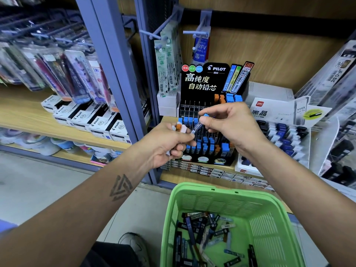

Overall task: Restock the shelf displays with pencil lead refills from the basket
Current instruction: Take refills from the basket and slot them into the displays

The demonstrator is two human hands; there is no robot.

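Shelving unit (123, 60): grey-blue metal uprights and wooden shelves, filling the upper half of the view from 9 to 3 o'clock. Hanging packs of pens at 10 o'clock, rows of black-and-white Pilot boxes (90, 120) beneath them.

Basket (269, 214): green slotted plastic, at 5 o'clock, below the shelf edge. Its floor holds a loose heap of lead refill tubes (204, 232), dark and pale, lying at all angles.

Pilot display stand (206, 112): black, stepped, at 12 o'clock on the shelf, Chinese lettering on its header. Slots partly filled with blue-capped and orange-capped tubes; several rear slots show only dividers.

Deli display stand (283, 132): white, just beside the Pilot stand at 2 o'clock, rows of dark and blue-capped tubes.

Hanging refill packs (167, 60): on pegs at 12 o'clock, above the stands.

Left hand (165, 143): at centre, in front of the Pilot stand, fingers curled round a small bundle of tubes (181, 129), one with an orange cap showing at the top. Triangle tattoo on the forearm.

Right hand (229, 124): just at 2 o'clock of the left hand, thumb and forefinger pinching a single blue-capped tube (199, 123), held tilted, its lower end touching the left hand's fingertips.

Shoe (134, 245): at 6 o'clock, on the pale floor.
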